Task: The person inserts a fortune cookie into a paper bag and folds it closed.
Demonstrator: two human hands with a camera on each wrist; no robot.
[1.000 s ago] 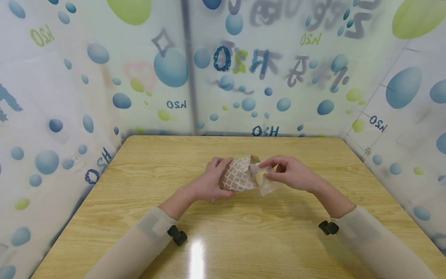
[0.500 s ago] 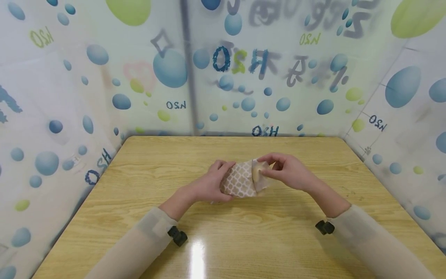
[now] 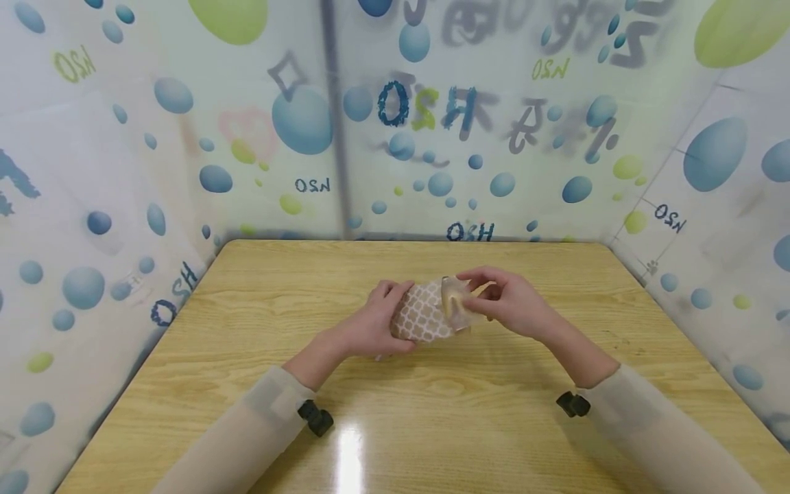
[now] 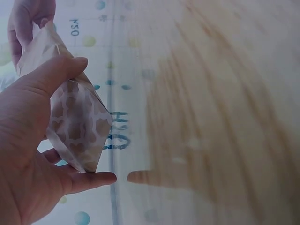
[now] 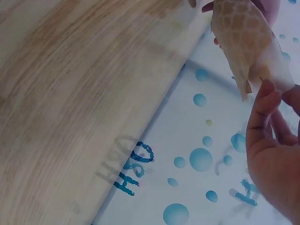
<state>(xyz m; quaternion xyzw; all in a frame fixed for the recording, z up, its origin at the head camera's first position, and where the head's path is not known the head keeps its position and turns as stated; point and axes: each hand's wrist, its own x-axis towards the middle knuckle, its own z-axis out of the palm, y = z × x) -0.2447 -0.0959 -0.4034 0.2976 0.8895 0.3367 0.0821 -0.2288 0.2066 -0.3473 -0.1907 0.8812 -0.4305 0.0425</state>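
A brown paper bag (image 3: 422, 314) with a white lattice pattern tilts over the middle of the table, its mouth facing right. My left hand (image 3: 375, 322) grips its closed end, thumb on the near side and fingers around the far side. At the mouth, my right hand (image 3: 515, 303) pinches a small translucent packet (image 3: 458, 315) with something pale yellow inside; the packet lies partly within the opening. In the right wrist view, thumb and fingertips meet at the packet (image 5: 269, 70) beside the bag's edge (image 5: 241, 35). The left wrist view shows the bag's folded bottom (image 4: 77, 117) against my palm.
Both hands are above a wood-grain table (image 3: 395, 425) with a light reflection near its front. White walls (image 3: 395, 192) printed with blue and green bubbles stand behind it and at both sides. A small black device (image 3: 316, 417) sits on each sleeve cuff.
My right hand has shifted slightly left and up with the packet, which now sits deeper in the bag's mouth. My left hand keeps its grip; the bag has tipped a little.
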